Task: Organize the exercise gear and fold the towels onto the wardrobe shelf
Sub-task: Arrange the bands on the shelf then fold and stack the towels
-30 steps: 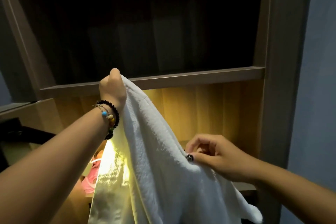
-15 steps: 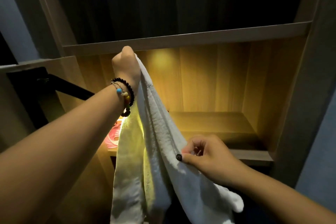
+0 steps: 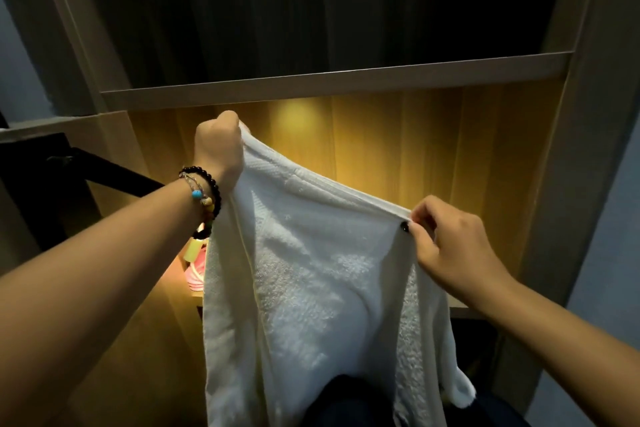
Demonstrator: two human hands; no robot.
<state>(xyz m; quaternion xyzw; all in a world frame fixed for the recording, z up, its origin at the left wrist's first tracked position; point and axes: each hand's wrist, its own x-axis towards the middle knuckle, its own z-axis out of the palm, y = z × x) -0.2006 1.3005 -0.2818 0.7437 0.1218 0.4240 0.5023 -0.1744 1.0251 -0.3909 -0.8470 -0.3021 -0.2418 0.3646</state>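
The white towel (image 3: 311,288) hangs lengthwise, long axis running down, in front of the lit wardrobe shelf (image 3: 332,85). Its top edge slopes down to the right, from the left hand (image 3: 218,149), fisted around one corner, to the right hand (image 3: 450,243), pinching the other.

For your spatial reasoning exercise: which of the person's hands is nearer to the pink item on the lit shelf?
Left. The left hand grips the white towel above the pink item; the right hand pinches the towel's edge far across.
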